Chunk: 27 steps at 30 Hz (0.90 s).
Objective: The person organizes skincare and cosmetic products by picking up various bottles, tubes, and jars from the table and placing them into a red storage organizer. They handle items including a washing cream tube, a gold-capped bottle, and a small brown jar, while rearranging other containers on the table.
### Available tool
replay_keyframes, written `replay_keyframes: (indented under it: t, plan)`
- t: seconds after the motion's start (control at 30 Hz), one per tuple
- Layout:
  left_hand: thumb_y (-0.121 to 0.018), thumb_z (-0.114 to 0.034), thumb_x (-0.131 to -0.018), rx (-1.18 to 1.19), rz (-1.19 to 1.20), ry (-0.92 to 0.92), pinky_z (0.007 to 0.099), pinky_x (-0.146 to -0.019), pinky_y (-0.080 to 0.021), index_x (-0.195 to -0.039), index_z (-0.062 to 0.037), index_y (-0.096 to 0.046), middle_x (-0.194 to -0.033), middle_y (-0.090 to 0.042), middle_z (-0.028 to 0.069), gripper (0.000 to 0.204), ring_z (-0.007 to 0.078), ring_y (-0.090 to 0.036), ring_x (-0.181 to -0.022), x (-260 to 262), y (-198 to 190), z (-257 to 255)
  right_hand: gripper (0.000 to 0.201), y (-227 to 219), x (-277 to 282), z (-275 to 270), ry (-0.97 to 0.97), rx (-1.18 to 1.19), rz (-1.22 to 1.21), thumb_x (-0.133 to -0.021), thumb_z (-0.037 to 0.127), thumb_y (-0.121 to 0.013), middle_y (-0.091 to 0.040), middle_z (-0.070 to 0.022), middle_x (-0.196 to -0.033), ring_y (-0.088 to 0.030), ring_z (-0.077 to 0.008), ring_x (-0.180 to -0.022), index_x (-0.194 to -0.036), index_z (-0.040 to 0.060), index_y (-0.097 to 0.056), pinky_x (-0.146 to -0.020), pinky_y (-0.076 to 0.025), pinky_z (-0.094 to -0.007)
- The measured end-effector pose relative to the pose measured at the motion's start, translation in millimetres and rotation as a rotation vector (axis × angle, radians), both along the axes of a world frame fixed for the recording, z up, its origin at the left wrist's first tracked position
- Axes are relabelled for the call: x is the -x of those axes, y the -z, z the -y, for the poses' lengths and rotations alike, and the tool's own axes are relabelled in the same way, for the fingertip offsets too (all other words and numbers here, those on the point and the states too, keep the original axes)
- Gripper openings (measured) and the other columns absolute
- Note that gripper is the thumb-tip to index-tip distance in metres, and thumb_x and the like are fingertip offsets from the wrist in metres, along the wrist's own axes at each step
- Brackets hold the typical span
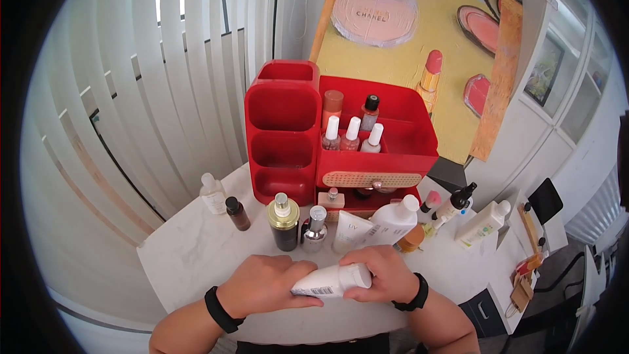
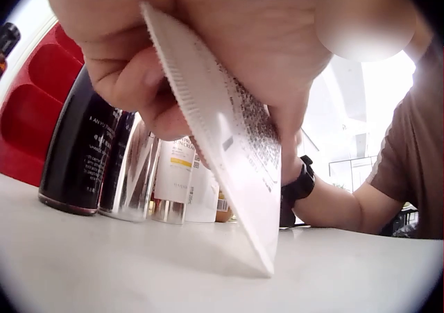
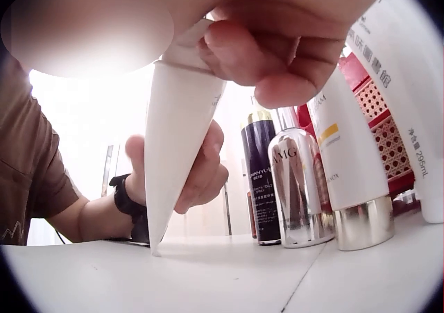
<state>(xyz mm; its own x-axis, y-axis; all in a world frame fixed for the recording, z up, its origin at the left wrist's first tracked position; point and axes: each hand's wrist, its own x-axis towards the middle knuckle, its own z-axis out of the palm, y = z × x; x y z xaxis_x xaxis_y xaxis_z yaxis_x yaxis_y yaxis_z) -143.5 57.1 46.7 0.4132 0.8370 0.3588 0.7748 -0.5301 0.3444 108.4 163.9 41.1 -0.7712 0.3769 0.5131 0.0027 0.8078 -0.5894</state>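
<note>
- In the head view, my left hand [image 1: 262, 286] gripped a white tube [image 1: 318, 284] near its flattened end, with a barcode [image 1: 322, 292] showing.
- My right hand [image 1: 385, 274] held the same tube by its white cap [image 1: 358, 276], so it lay tilted between both hands, over the near part of the tabletop [image 1: 187, 259].
- Just beyond it stood a dark bottle [image 1: 284, 236] with a gold collar, a silver bottle [image 1: 315, 233], a second tube [image 1: 351, 229] marked UV and a large white bottle [image 1: 396, 219]; a red organizer [image 1: 370, 162] stood behind them.
- In the left wrist view, the crimped edge [image 2: 184, 103] slanted down past my curled fingers, its lower corner near the tabletop; I could not tell whether it touched.
- In the right wrist view, my fingers curled about the cap, the tube hung below, and my left hand showed behind it. The second tube stood on a metallic cap [image 3: 364, 223] just beside the silver bottle.
</note>
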Motion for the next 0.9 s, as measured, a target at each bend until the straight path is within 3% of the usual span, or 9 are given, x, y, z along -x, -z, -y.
replay_keyframes:
  t: [0.17, 0.2, 0.3, 0.4, 0.6, 0.7, 0.77, 0.83, 0.9]
  plan:
    - [-0.081, -0.053, -0.080, 0.092, 0.153, 0.033, 0.0346, -0.063, -0.054, -0.111, -0.0116, -0.068, -0.081, -0.070, 0.0086, 0.054, 0.0303, -0.069, -0.069, 8, -6, 2, 0.059, 6, -8, -3, -0.007, -0.139, -0.102, -0.084, 0.047, -0.080, -0.067, -0.0108, -0.088, -0.065, -0.0293, -0.069, -0.119, 0.0051, -0.056, -0.067, -0.052, -0.0377]
    - [-0.081, -0.053, -0.080, 0.092, 0.150, 0.024, 0.0346, -0.063, -0.054, -0.111, -0.0116, -0.068, -0.081, -0.070, 0.0086, 0.054, 0.0303, -0.069, -0.069, 12, -5, 2, 0.056, 14, -12, -1, 0.046, 0.043, -0.289, -0.087, 0.048, -0.077, -0.065, -0.0110, -0.089, -0.063, -0.0259, -0.072, -0.117, 0.0045, -0.057, -0.070, -0.051, -0.0364]
    - [-0.071, -0.061, -0.087, 0.022, 0.433, 0.089, 0.0323, -0.070, -0.055, -0.112, -0.0059, -0.067, -0.091, -0.073, 0.0137, 0.061, 0.0300, -0.071, -0.074, 21, -2, 2, 0.056, 21, -8, -4, 0.104, 0.236, -0.601, -0.092, 0.051, -0.070, -0.062, -0.0110, -0.090, -0.060, -0.0208, -0.076, -0.117, 0.0026, -0.056, -0.074, -0.049, -0.0348]
    - [-0.067, -0.050, -0.092, 0.010, 0.970, 0.041, 0.0289, -0.060, -0.051, -0.105, -0.0045, -0.069, -0.078, -0.069, 0.0065, 0.048, 0.0219, -0.066, -0.065, 16, 1, 5, 0.058, 12, -2, 0, 0.116, 0.265, -0.773, -0.094, 0.058, -0.065, -0.059, -0.0106, -0.087, -0.055, -0.0191, -0.075, -0.114, 0.0047, -0.052, -0.072, -0.046, -0.0354]
    - [-0.077, -0.036, -0.087, -0.089, 0.420, 0.134, 0.0292, -0.057, -0.051, -0.096, -0.0083, -0.073, -0.073, -0.069, 0.0053, 0.030, 0.0193, -0.065, -0.058, 26, 7, 0, 0.059, 19, 0, 8, -0.021, 0.216, -0.832, -0.092, 0.048, -0.073, -0.060, -0.0114, -0.094, -0.057, -0.0212, -0.081, -0.125, 0.0081, -0.046, -0.077, -0.046, -0.0381]
    - [-0.082, -0.031, -0.082, 0.003, 0.562, 0.145, 0.0299, -0.054, -0.051, -0.095, -0.0094, -0.073, -0.075, -0.069, 0.0042, 0.027, 0.0180, -0.062, -0.051, 14, 5, 2, 0.062, 16, 0, 4, 0.024, 0.012, -0.682, -0.085, 0.042, -0.082, -0.062, -0.0098, -0.094, -0.058, -0.0214, -0.080, -0.127, 0.0123, -0.047, -0.077, -0.044, -0.0383]
    - [-0.082, -0.036, -0.083, 0.058, 0.471, 0.159, 0.0315, -0.062, -0.054, -0.105, -0.0070, -0.072, -0.097, -0.072, 0.0106, 0.038, 0.0219, -0.069, -0.070, 23, 3, 6, 0.070, 9, -6, 2, -0.009, -0.186, -0.439, -0.075, 0.037, -0.092, -0.064, -0.0056, -0.095, -0.061, -0.0216, -0.079, -0.127, 0.0183, -0.049, -0.077, -0.042, -0.0378]
    - [-0.083, -0.042, -0.083, 0.048, 0.705, 0.192, 0.0339, -0.079, -0.057, -0.121, -0.0032, -0.067, -0.127, -0.065, 0.0175, 0.056, 0.0262, -0.069, -0.102, 22, 14, 6, 0.073, 3, 0, 10, -0.004, -0.192, -0.413, -0.070, 0.033, -0.094, -0.064, -0.0018, -0.093, -0.062, -0.0202, -0.078, -0.128, 0.0220, -0.052, -0.079, -0.040, -0.0370]
    - [-0.084, -0.044, -0.083, 0.160, 0.888, 0.243, 0.0356, -0.087, -0.055, -0.128, -0.0015, -0.061, -0.135, -0.061, 0.0185, 0.066, 0.0273, -0.064, -0.113, 18, 18, 5, 0.070, -3, 6, 16, 0.024, -0.329, -0.324, -0.070, 0.030, -0.092, -0.064, -0.0022, -0.090, -0.062, -0.0192, -0.077, -0.128, 0.0194, -0.054, -0.080, -0.041, -0.0375]
